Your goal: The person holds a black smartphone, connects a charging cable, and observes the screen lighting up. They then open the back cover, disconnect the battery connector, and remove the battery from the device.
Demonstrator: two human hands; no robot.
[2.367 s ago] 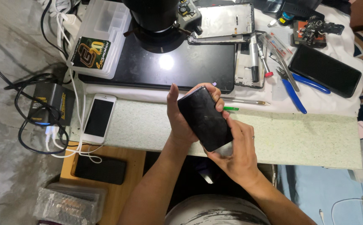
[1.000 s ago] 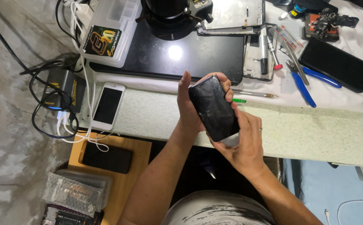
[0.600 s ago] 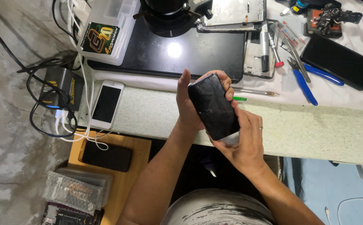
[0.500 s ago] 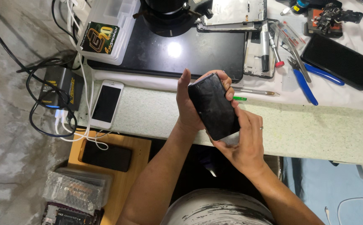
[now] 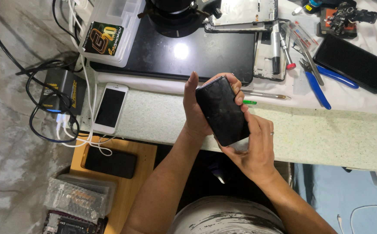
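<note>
The left hand (image 5: 195,113) cups a black smartphone (image 5: 222,111) from behind, thumb raised along its left edge and fingertips (image 5: 237,92) curled over its top right corner, so the hand is clamped on the phone. The right hand (image 5: 255,146) grips the phone's lower end, thumb lying across the bottom edge; a ring shows on 1 finger. The phone is held tilted, screen dark and facing up, above the near edge of a pale speckled mat (image 5: 327,134). Just beyond the fingertips lie a slim metal tool (image 5: 266,95) and a green-tipped pen (image 5: 249,102). Left on the mat rests a white phone (image 5: 110,107), cabled to a black charger (image 5: 60,89). Further off sit a large black pad (image 5: 188,52), blue-handled pliers (image 5: 320,82), another dark phone (image 5: 353,63) and, on a wooden board (image 5: 143,171), a third black phone (image 5: 110,161).
</note>
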